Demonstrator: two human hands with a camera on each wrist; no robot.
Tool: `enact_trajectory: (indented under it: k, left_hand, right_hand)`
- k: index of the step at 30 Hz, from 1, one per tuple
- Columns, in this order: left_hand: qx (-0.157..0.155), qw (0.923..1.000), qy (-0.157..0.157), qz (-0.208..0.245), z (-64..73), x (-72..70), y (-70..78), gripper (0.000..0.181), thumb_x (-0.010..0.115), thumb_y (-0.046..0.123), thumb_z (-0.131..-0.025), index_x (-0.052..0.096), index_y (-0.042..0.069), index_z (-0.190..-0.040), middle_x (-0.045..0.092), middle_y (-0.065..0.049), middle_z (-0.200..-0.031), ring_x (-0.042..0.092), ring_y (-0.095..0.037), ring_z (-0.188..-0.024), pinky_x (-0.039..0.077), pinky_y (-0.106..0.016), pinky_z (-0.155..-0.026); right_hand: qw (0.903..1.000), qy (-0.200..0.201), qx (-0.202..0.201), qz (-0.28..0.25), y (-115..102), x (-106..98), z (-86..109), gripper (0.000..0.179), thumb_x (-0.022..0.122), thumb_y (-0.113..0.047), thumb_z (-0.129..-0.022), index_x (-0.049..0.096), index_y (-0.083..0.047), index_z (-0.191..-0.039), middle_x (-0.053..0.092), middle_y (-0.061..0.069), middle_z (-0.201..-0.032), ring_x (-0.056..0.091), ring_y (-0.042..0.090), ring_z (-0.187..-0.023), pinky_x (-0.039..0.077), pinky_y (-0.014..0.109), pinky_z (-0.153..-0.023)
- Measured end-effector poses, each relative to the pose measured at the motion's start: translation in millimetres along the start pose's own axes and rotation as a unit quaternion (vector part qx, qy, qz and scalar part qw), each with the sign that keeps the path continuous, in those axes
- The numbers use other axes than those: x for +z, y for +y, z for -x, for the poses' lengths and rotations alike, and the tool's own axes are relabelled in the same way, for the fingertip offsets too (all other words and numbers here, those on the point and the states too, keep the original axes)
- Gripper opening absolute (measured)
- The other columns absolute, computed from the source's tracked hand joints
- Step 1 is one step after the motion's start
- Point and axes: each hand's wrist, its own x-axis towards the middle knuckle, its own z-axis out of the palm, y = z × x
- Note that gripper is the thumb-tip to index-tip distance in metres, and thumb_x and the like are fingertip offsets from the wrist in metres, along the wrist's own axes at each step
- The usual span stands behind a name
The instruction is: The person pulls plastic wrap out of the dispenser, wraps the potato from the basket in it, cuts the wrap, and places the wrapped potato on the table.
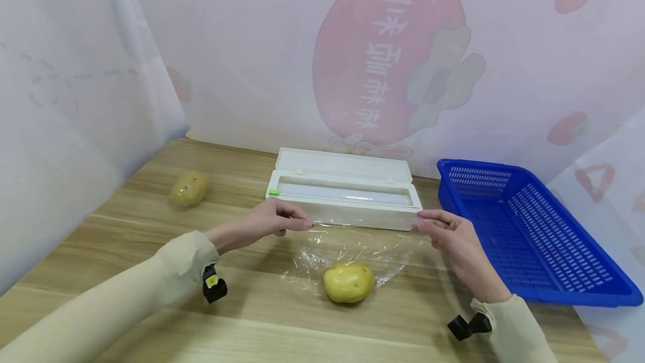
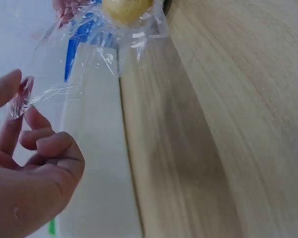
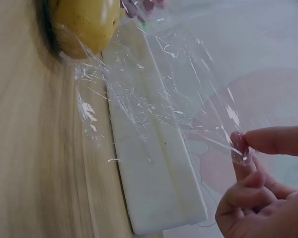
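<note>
Between my two hands stretches a sheet of clear plastic wrap (image 1: 363, 245), crinkled and shiny. My left hand (image 1: 269, 220) pinches one corner between thumb and fingertips; my right hand (image 1: 450, 237) pinches the opposite corner the same way. A yellow potato (image 1: 349, 283) sits on the wooden table at the near edge of the wrap, and film overlaps its far side in the right wrist view. Just behind the wrap lies a long white plastic wrap box (image 1: 347, 214), its lid (image 1: 345, 165) raised, with a roll (image 1: 345, 194) inside.
A second potato (image 1: 190, 188), shiny as if covered in film, lies at the far left of the wooden table (image 1: 272, 329). The blue plastic basket (image 1: 509, 240) stands at the right, close by my right hand. A printed cloth (image 1: 242, 60) hangs behind the table.
</note>
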Motion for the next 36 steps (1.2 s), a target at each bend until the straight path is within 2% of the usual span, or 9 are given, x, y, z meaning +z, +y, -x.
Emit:
enact_trajectory:
  k: [4,8,13,16,20,26,29,33,36]
  left_hand:
    - [0.091,0.9947,-0.044,-0.02,17.2,-3.0,9.5,0.015,0.076,0.022,-0.088,0.076,0.011,-0.099,0.07,-0.011,-0.102,0.054,-0.02,-0.082,0.045,-0.032,-0.073]
    - [0.186,0.9758,-0.103,-0.05,32.2,-1.3,15.1,0.008,0.074,0.011,-0.089,0.076,0.013,-0.096,0.069,-0.009,-0.094,0.05,-0.016,-0.074,0.04,-0.023,-0.063]
    - [0.23,0.9532,-0.172,-0.095,47.2,10.8,17.3,0.007,0.073,0.015,-0.09,0.076,0.017,-0.095,0.069,0.002,-0.091,0.05,-0.007,-0.07,0.041,-0.02,-0.059]
    - [0.232,0.9431,-0.197,-0.133,52.5,20.1,14.9,0.006,0.073,0.018,-0.09,0.076,0.019,-0.095,0.069,0.008,-0.087,0.05,-0.003,-0.067,0.042,-0.019,-0.057]
    - [0.225,0.9344,-0.2,-0.191,55.3,28.4,9.9,0.005,0.073,0.018,-0.09,0.077,0.018,-0.093,0.065,0.016,-0.08,0.052,0.0,-0.065,0.047,-0.02,-0.057]
    - [0.213,0.9246,-0.191,-0.252,54.5,32.6,2.6,0.004,0.074,0.017,-0.089,0.077,0.016,-0.088,0.063,0.02,-0.077,0.055,0.002,-0.065,0.049,-0.02,-0.058]
    - [0.199,0.9265,-0.186,-0.26,52.8,34.5,-1.5,0.013,0.07,0.026,-0.093,0.077,0.018,-0.084,0.062,0.019,-0.071,0.052,0.002,-0.06,0.046,-0.019,-0.054]
    - [0.162,0.9376,-0.156,-0.265,50.5,39.3,-7.4,0.035,0.056,0.042,-0.1,0.076,0.019,-0.083,0.062,0.015,-0.066,0.048,0.0,-0.052,0.044,-0.02,-0.05]
    - [0.152,0.9397,-0.131,-0.277,48.7,43.6,-11.5,0.034,0.055,0.038,-0.101,0.075,0.017,-0.083,0.062,0.013,-0.064,0.047,0.0,-0.05,0.044,-0.021,-0.05]
  right_hand:
    - [0.9992,-0.034,-0.022,0.008,-1,-1,14.8,0.035,0.075,-0.012,-0.089,0.063,0.002,-0.119,0.073,0.01,-0.098,0.058,0.008,-0.071,0.036,0.021,-0.053]
    - [0.9931,-0.088,-0.067,0.041,4,-6,30.3,0.027,0.07,-0.005,-0.092,0.063,0.003,-0.117,0.072,0.013,-0.096,0.059,0.01,-0.069,0.044,0.022,-0.052]
    - [0.9736,-0.181,-0.12,0.071,9,-16,45.9,0.02,0.061,0.002,-0.095,0.062,0.006,-0.115,0.069,0.021,-0.091,0.062,0.018,-0.066,0.054,0.034,-0.059]
    - [0.9653,-0.217,-0.123,0.077,12,-18,50.8,0.018,0.054,0.0,-0.099,0.062,0.009,-0.113,0.068,0.023,-0.086,0.065,0.024,-0.066,0.056,0.04,-0.058]
    - [0.9654,-0.219,-0.098,0.101,19,-15,51.5,0.02,0.057,-0.005,-0.1,0.063,0.012,-0.106,0.068,0.021,-0.079,0.066,0.028,-0.063,0.056,0.044,-0.054]
    - [0.9538,-0.232,-0.082,0.173,29,-4,49.5,0.023,0.076,-0.008,-0.086,0.066,0.008,-0.098,0.071,0.014,-0.079,0.067,0.024,-0.063,0.057,0.041,-0.057]
    - [0.9468,-0.23,-0.089,0.207,33,0,47.9,0.025,0.081,-0.011,-0.081,0.068,0.004,-0.096,0.072,0.007,-0.08,0.068,0.021,-0.067,0.057,0.036,-0.061]
    - [0.9414,-0.216,-0.093,0.242,37,2,46.3,0.026,0.085,-0.012,-0.077,0.068,0.0,-0.094,0.071,0.002,-0.079,0.068,0.019,-0.071,0.056,0.031,-0.064]
    - [0.9396,-0.206,-0.089,0.258,38,2,46.7,0.027,0.086,-0.013,-0.075,0.069,-0.001,-0.093,0.07,0.001,-0.078,0.067,0.018,-0.071,0.055,0.03,-0.065]
